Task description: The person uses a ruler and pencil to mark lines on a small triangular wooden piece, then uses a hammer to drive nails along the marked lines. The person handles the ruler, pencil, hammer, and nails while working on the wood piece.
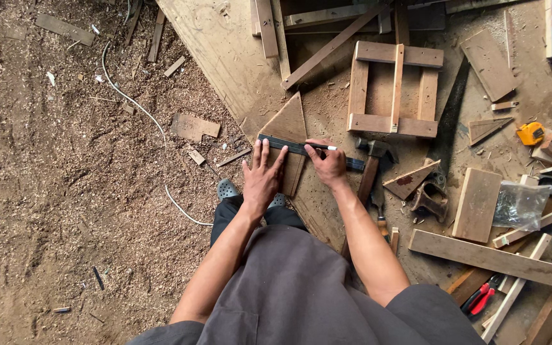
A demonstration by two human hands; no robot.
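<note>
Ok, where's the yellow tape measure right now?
In the head view, the yellow tape measure lies at the far right of the wooden work surface, beside a small triangular wood offcut, well away from both hands.

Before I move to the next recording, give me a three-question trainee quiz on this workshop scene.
1. True or false: the left hand lies flat on the triangular wood piece.
2. What does the right hand hold against the dark ruler? A) a white pencil B) pliers C) a saw
3. Name the tool whose head lies just right of the right hand.

Key:
1. True
2. A, the white pencil
3. The hammer
</note>
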